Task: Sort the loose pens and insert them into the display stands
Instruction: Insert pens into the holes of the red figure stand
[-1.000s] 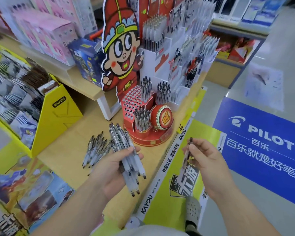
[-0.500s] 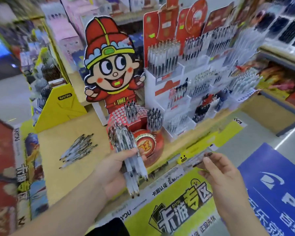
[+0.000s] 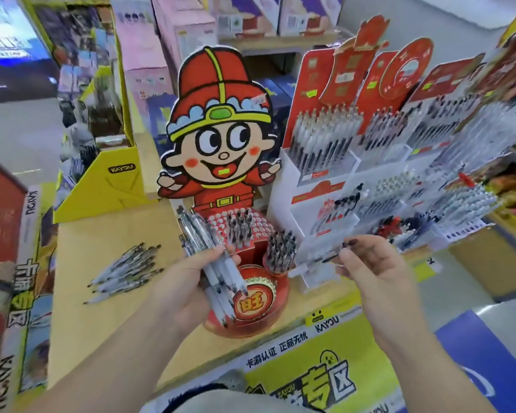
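Clutching a pen bundle (image 3: 197,234) with left fingers (image 3: 213,255); right fingers (image 3: 358,246) pinch one pen (image 3: 330,257); red stand (image 3: 281,304) holds upright pens (image 3: 280,248).

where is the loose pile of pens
Head view, left side: the loose pile of grey-white pens lies on the pale wooden tabletop, left of the left hand.

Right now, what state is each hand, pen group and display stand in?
left hand: grips a bundle of pens, in front of the red round stand.
right hand: pinches a single pen, in front of the white tiered stand.
loose pens: lying piled on the tabletop, untouched.
red round stand: partly filled, many holes empty.
white tiered stand: rows mostly stocked with upright pens.
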The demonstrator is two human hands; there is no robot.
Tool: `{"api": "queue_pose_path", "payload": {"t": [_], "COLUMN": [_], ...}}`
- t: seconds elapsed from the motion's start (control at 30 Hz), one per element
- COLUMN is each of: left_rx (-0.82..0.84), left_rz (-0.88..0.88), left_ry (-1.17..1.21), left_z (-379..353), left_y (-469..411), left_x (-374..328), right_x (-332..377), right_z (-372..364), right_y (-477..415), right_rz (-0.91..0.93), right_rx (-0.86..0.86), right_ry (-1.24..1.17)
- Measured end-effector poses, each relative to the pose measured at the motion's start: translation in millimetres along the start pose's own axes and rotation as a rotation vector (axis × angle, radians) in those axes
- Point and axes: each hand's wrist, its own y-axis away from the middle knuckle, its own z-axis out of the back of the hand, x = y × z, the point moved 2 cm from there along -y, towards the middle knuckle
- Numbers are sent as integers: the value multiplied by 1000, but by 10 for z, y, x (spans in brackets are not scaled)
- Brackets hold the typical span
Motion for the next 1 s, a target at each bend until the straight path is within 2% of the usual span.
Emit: {"api": "queue_pose_path", "payload": {"t": [0.1,0.2,0.53,0.73,1.0], "left_rx": [11,-47,-307,-372,-443], "left_rz": [-2,-7,-132,-188,-212], "left_ry": [57,119,307,353,368], "left_z": [-42,-29,-120,-313,-519], "left_y": [-50,-79,-57,-25,-22], "left_x": [-73,-117,-64,104,241], "right_x": [62,36,-61,-175,-226], "right_z": [-134,-321,-765,-856,-903], "right_y": [-230,-460,-1248,-1463,-1579], "right_rz": [39,42,183,264,370], "right_rx": [40,112,501,677,787], "right_ry": [53,85,277,357,349]}}
